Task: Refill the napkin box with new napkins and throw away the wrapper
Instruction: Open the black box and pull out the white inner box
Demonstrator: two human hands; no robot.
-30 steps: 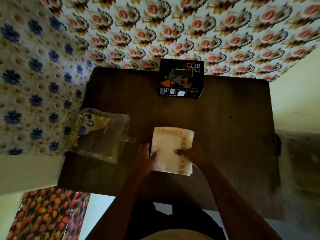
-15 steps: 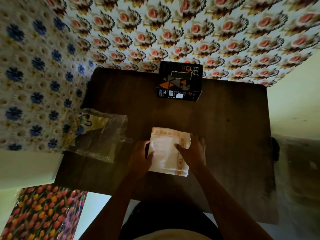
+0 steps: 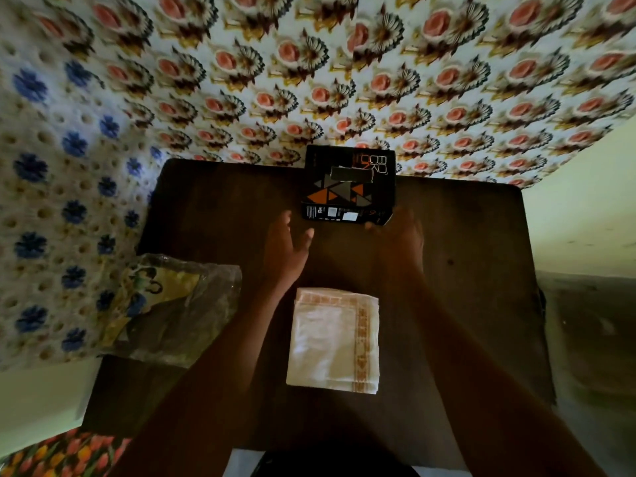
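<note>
The box (image 3: 348,185) sits at the upper centre of the frame, at the far edge of the dark table (image 3: 475,270). It is black with orange and grey triangles, and its long axis runs left to right. A dark slot in its top face lies along the same axis. What is inside the slot cannot be made out.

The napkins (image 3: 333,340) lie flat in a stack at the lower centre, well apart from the box. The stack is white with an orange patterned border along its top and right edges. Its long axis runs from near to far, slightly tilted.

Both forearms stretch up from the bottom of the frame, one on either side of the napkins. The left hand (image 3: 287,247) is just below the box's lower left corner, fingers loosely spread and thumb out toward the box. It holds nothing and does not seem to touch the box. The right hand (image 3: 401,237) is at the box's lower right corner, fingers loosely spread. Its fingertips (image 3: 373,225) reach the bottom edge of the box. Whether they touch it cannot be told in the dim light. It grips nothing.

The wrapper (image 3: 165,311) lies crumpled at the middle left of the frame, over the table's left edge. It is clear plastic with a yellow and blue print, and looks empty.
</note>
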